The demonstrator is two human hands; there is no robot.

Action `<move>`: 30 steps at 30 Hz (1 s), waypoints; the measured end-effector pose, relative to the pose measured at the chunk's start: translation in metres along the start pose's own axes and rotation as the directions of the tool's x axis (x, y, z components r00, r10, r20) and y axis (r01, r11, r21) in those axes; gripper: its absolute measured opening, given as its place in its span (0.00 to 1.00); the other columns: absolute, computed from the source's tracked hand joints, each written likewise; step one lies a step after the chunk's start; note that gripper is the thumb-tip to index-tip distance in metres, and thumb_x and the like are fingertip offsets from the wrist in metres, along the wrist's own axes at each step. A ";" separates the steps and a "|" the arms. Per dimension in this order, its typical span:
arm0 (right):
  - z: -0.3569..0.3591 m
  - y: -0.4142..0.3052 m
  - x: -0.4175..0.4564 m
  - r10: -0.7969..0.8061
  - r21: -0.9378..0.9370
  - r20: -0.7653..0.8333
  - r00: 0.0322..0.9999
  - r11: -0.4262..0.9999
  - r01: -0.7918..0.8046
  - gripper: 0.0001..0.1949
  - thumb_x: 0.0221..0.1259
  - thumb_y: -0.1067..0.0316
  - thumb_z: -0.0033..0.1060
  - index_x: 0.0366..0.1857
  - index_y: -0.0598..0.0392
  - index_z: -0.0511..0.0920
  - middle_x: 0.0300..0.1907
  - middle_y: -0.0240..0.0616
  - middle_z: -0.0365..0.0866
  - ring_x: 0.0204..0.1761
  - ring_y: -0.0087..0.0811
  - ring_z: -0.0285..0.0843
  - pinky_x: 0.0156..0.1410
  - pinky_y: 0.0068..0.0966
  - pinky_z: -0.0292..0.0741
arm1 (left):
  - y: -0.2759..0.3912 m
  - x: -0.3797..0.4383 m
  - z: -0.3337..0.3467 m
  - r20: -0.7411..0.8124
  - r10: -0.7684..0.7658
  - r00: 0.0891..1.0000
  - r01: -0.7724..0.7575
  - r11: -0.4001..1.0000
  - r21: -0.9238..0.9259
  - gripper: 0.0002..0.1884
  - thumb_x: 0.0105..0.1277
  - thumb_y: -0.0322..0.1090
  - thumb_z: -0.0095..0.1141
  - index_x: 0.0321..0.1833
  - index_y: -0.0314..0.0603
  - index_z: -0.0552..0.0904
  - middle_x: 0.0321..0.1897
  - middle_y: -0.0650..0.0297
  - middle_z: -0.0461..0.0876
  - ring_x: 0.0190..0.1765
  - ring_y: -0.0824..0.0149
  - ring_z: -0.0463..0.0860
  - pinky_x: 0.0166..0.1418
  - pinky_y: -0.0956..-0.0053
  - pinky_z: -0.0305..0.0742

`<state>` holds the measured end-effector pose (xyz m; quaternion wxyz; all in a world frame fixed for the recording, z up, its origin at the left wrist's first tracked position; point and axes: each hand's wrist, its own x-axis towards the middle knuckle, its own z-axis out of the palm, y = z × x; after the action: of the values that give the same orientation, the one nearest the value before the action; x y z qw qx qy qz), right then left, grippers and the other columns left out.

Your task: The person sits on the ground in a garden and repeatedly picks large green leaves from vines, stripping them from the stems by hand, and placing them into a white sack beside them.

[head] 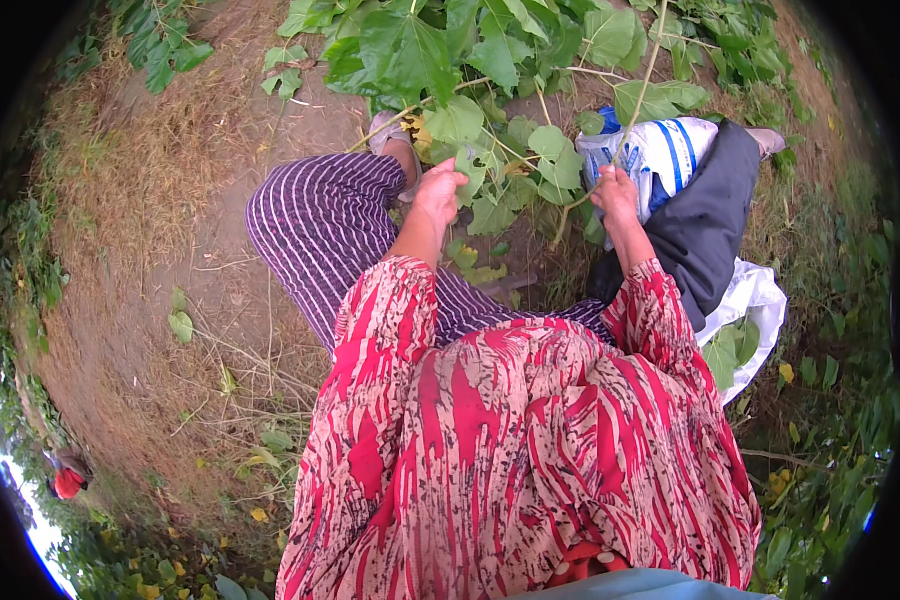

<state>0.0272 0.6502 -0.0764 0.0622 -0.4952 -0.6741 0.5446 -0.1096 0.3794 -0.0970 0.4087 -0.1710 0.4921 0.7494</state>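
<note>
Between my legs, my left hand [439,193] has its fingers closed at the edge of a lobed green leaf [471,174]. The contact is partly hidden. My right hand [616,196] grips a thin leafy branch [647,75], which rises past the top of the view, while a bent stem runs down left of the fist. Several smaller leaves [556,157] hang between the two hands. A white and blue plastic sack [664,150] covers part of my right leg, just beyond the right hand.
Large cut branches with broad leaves [412,52] lie ahead. An open white sack [757,300] with leaves in it stands at my right side. Dry twigs [247,360] are strewn on the bare soil to the left. Another person in red [67,480] is far off at lower left.
</note>
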 end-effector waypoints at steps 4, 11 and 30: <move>0.002 -0.001 0.008 -0.219 -0.225 -0.018 0.976 0.952 0.209 0.19 0.67 0.53 0.44 0.33 0.60 0.79 0.18 0.38 0.75 0.21 0.29 0.75 0.31 0.28 0.72 | 0.004 -0.008 0.011 -0.193 -0.079 0.978 0.080 0.997 -0.001 0.31 0.51 0.16 0.47 0.63 0.36 0.69 0.55 0.61 0.74 0.58 0.65 0.69 0.67 0.71 0.55; -0.010 0.001 0.016 -0.071 -0.094 -0.073 0.995 0.994 0.064 0.20 0.71 0.54 0.41 0.39 0.65 0.74 0.19 0.33 0.70 0.16 0.22 0.64 0.22 0.21 0.66 | -0.026 0.041 -0.037 -0.009 -0.033 0.999 0.030 0.978 -0.205 0.37 0.45 0.20 0.53 0.65 0.33 0.65 0.67 0.51 0.60 0.70 0.60 0.55 0.72 0.70 0.43; 0.057 -0.051 -0.055 0.054 0.361 0.495 0.867 0.895 -0.262 0.27 0.69 0.45 0.39 0.45 0.67 0.73 0.34 0.48 0.80 0.35 0.40 0.81 0.42 0.34 0.80 | 0.030 -0.005 0.002 -0.153 0.156 0.976 -0.162 0.986 -0.031 0.23 0.53 0.17 0.45 0.55 0.27 0.74 0.51 0.55 0.78 0.53 0.64 0.76 0.62 0.74 0.64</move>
<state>-0.0112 0.5759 -0.0331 -0.0456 -0.3773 -0.4929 0.7827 -0.1294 0.3738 -0.0748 0.3053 -0.1959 0.5172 0.7752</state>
